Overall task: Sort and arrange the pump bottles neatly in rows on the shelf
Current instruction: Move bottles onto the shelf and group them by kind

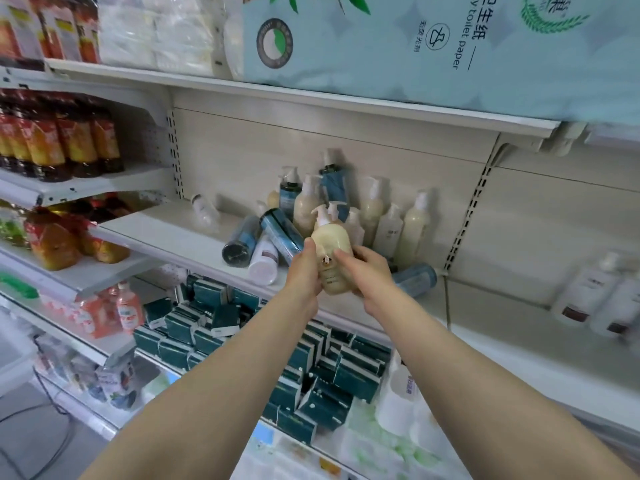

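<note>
A cream pump bottle (331,249) hangs in front of the shelf (173,233), gripped from both sides by my left hand (304,271) and my right hand (363,271). Behind it stand several cream pump bottles (414,223) upright against the back wall, mixed with dark blue pump bottles (334,183). Two dark blue bottles (240,240) and a white bottle (264,259) lie on their sides near the shelf's front edge. Another blue bottle (417,277) lies behind my right hand. A small white bottle (202,211) lies alone at the left.
White bottles (588,292) stand on the shelf section to the right. Toilet paper packs (415,46) fill the shelf above. Teal boxes (311,368) crowd the shelf below. Sauce bottles (62,140) fill the shelves at the left.
</note>
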